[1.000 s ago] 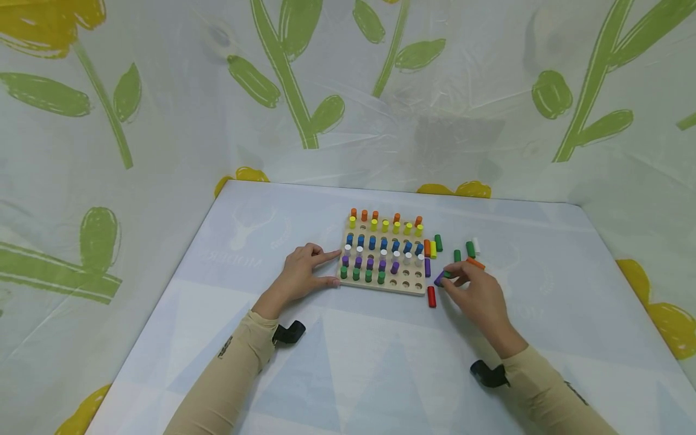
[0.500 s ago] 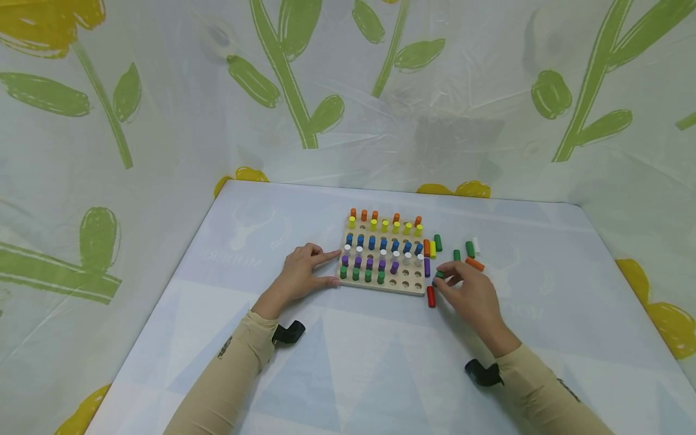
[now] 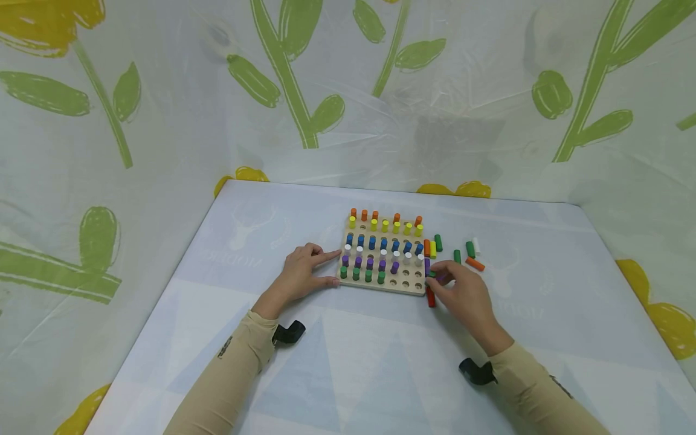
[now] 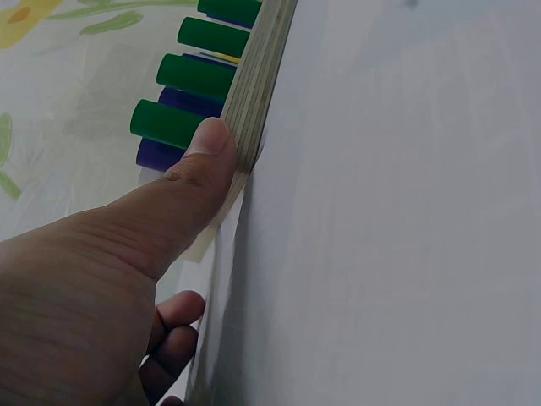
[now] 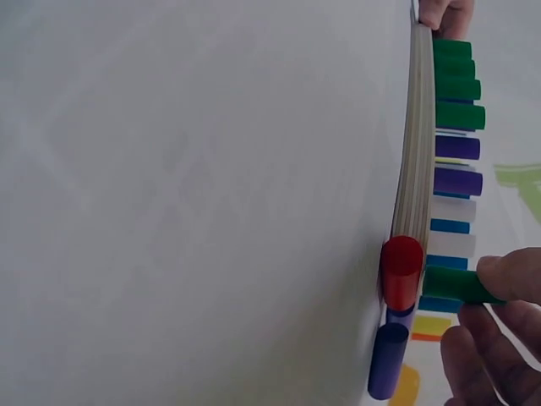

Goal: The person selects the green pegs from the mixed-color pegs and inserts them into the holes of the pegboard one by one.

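Note:
A wooden pegboard (image 3: 409,289) lies on the table with rows of coloured pegs standing in it. My left hand (image 3: 301,273) touches the board's left edge with index finger and thumb extended; in the left wrist view the thumb (image 4: 190,182) presses at the corner beside green pegs. My right hand (image 3: 464,293) pinches a green peg (image 5: 456,285) between thumb and fingers, near the board's front right corner. In the right wrist view, a red peg (image 5: 402,266) and a purple peg (image 5: 389,362) lie beside the board. The right hand partly hides the loose pegs in the head view.
Right of the board lie more loose pegs: an orange peg (image 3: 475,264), a white peg (image 3: 476,245), a yellow peg (image 3: 433,249) and several green ones. The pale patterned table (image 3: 348,362) extends in front, and a plant-print sheet (image 3: 467,139) hangs behind.
My right hand has moved left toward the board's right edge, carrying the green peg. The left hand and the board have stayed in place.

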{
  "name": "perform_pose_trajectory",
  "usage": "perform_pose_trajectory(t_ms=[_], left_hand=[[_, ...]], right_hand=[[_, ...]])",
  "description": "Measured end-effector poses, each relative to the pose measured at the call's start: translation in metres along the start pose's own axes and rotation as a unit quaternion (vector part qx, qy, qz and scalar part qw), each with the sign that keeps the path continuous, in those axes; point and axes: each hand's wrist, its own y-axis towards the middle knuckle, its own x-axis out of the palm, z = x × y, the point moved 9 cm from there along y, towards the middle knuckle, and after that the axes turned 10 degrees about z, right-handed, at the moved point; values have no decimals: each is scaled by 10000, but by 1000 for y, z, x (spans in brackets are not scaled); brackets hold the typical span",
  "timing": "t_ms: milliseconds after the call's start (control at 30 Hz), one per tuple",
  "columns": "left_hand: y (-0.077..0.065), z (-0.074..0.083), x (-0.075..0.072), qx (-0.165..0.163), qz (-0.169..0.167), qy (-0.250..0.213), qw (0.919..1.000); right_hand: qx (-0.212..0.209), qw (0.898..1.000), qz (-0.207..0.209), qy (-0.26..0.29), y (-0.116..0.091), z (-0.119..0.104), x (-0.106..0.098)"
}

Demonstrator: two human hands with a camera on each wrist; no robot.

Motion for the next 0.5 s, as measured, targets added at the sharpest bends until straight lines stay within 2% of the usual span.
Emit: perform_pose_trajectory(t_ms=[500], left_hand=[[0,0,0,-16,-24,1,10000]], right_hand=[[-52,9998,-128,134,0,-16,10]])
